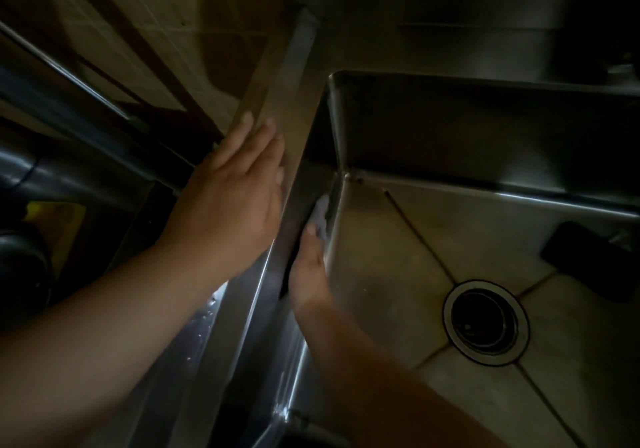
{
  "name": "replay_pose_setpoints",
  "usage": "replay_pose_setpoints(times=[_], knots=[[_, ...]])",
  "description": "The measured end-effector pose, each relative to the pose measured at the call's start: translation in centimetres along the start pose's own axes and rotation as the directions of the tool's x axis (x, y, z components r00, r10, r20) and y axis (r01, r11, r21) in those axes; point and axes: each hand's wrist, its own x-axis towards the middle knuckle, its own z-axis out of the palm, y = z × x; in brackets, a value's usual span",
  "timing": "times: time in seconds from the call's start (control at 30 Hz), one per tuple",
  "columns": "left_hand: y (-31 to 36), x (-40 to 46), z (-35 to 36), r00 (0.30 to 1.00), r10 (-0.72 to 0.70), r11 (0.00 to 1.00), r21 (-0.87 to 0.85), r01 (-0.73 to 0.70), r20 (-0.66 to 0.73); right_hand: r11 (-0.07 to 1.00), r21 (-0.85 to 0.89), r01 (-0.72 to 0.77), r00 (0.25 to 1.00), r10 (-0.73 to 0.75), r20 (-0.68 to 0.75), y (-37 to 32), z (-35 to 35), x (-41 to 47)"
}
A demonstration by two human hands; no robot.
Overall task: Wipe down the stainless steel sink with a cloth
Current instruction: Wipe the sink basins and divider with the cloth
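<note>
Head view: dim light, looking down into a stainless steel sink (415, 246) from its left edge.
Left hand (232, 198): flat on the sink's left rim (294, 108), fingers straight and lying along the metal, holding nothing.
Right hand (310, 271): down inside the basin, against the left inner wall, with the cloth pressed under it (whether the fingers curl round the cloth I cannot tell, they are hidden).
Cloth (322, 213): pale, bunched, showing just beyond the right hand's fingertips, touching the left wall near the far-left corner of the basin.
Drain (485, 321): round, ringed in bright metal, on the basin floor, well right of the cloth.
Dark object (588, 260): black, lying on the basin floor beyond the drain, toward the right wall; too dim to name.
Yellow patch (55, 219): at far left, below the bench, unclear.
</note>
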Motion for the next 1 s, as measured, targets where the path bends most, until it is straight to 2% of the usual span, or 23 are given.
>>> replay_pose_setpoints(times=[0.03, 0.1, 0.17, 0.23, 0.3, 0.33, 0.4, 0.47, 0.57, 0.63, 0.7, 0.8, 0.87, 0.93, 1.0], knots=[[-0.3, -0.9, -0.2, 0.999, 0.035, 0.996, 0.077, -0.036, 0.014, 0.987, 0.075, -0.145, 0.989, 0.146, -0.015, 1.3, -0.2, -0.3], [-0.2, -2.4, -0.4, 0.995, 0.062, 0.978, 0.192, -0.076, 0.078, 0.962, 0.082, -0.262, 0.964, 0.264, -0.023, 2.6, -0.1, -1.6], [0.0, -2.9, -0.2, 0.992, 0.061, 0.964, 0.25, -0.088, 0.113, 0.98, 0.115, -0.164, 0.986, 0.162, 0.03, 1.8, 0.4, -2.5], [0.1, -2.8, 0.1, 0.993, 0.047, 0.961, 0.266, -0.075, 0.11, 0.995, 0.101, -0.004, 0.997, -0.004, 0.081, -0.2, 0.5, -1.9], [-0.1, -2.7, 0.3, 0.994, 0.047, 0.963, 0.261, -0.071, 0.098, 0.986, 0.004, 0.168, 0.986, -0.168, 0.021, -1.2, 0.2, 0.6], [-0.2, -2.7, 0.4, 0.995, 0.052, 0.963, 0.26, -0.074, 0.089, 0.98, 0.011, 0.197, 0.979, -0.197, -0.045, -1.6, 0.1, 2.2], [-0.1, -2.8, 0.4, 0.995, 0.056, 0.964, 0.254, -0.076, 0.088, 0.99, 0.13, 0.051, 0.989, -0.032, -0.147, -1.8, -0.2, 4.8], [-0.1, -2.8, 0.4, 0.993, 0.048, 0.968, 0.241, -0.073, 0.105, 0.967, 0.214, -0.135, 0.975, 0.169, -0.146, -0.8, -0.6, 5.3], [-0.1, -2.8, 0.2, 0.993, 0.048, 0.975, 0.21, -0.07, 0.107, 0.943, 0.119, -0.31, 0.936, 0.325, -0.136, 0.6, -0.3, 2.0], [-0.1, -2.9, 0.2, 0.993, 0.041, 0.976, 0.208, -0.065, 0.114, 0.938, 0.1, -0.333, 0.927, 0.345, -0.148, 0.7, 0.1, -0.4], [-0.1, -2.9, 0.2, 0.992, 0.044, 0.975, 0.213, -0.069, 0.121, 0.923, 0.248, -0.295, 0.946, 0.318, -0.062, -0.4, 0.5, -1.8], [-0.2, -2.9, 0.4, 0.993, 0.041, 0.974, 0.218, -0.065, 0.114, 0.95, 0.29, -0.116, 0.993, 0.103, 0.058, -2.8, 1.2, -3.1], [-0.2, -2.9, 0.5, 0.994, 0.03, 0.979, 0.196, -0.049, 0.102, 0.952, 0.299, -0.073, 0.997, 0.064, 0.041, -3.2, 1.5, -3.9], [-0.1, -2.9, 0.4, 0.995, 0.049, 0.984, 0.167, -0.062, 0.086, 0.924, 0.299, -0.24, 0.97, 0.241, 0.032, -2.6, 1.4, -5.6], [0.0, -3.0, 0.1, 0.993, 0.068, 0.986, 0.144, -0.08, 0.092, 0.849, 0.235, -0.472, 0.878, 0.477, 0.039, -1.3, 1.1, -7.6]])
